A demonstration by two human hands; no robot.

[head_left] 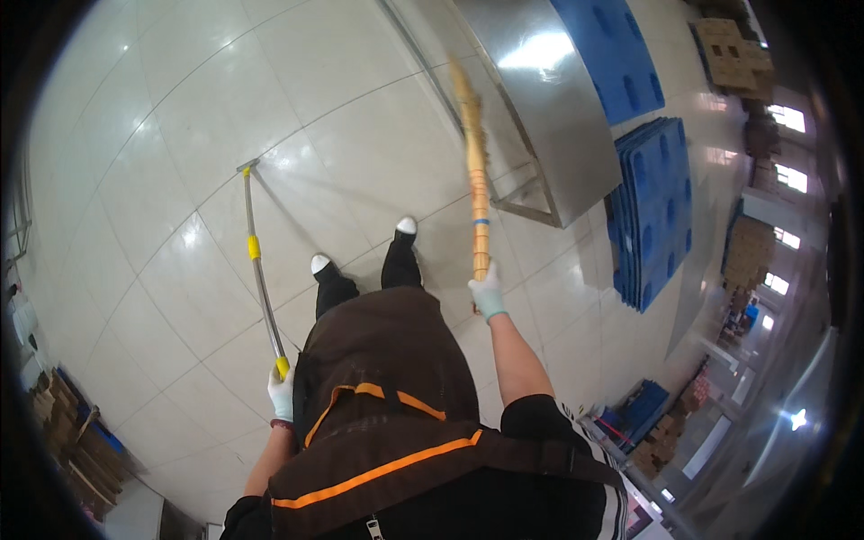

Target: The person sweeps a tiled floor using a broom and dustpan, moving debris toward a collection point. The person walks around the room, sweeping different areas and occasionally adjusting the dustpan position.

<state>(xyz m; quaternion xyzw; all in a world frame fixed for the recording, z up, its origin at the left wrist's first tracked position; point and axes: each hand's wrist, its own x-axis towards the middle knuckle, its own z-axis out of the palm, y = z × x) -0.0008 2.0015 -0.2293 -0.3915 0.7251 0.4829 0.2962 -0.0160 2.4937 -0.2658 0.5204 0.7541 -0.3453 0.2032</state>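
My left hand (282,394), in a white glove, is closed round the yellow end of a long-handled floor squeegee (259,270). The squeegee's metal pole has a yellow collar midway, and its narrow head rests on the tiles ahead and to the left. In a white glove with a pale green cuff, my right hand (487,292) grips the lower end of a straw broom (480,207). This broom has a tan, ringed handle with a blue band; its bristle end points away from me, beside the steel table, and looks slightly blurred.
A stainless steel table (549,99) stands ahead on the right, its lower frame near the broom. Beyond it are stacked blue plastic pallets (652,211) and another blue panel (612,54). Cardboard boxes (733,54) sit at the far right. Pale glossy tiles (162,297) cover the floor.
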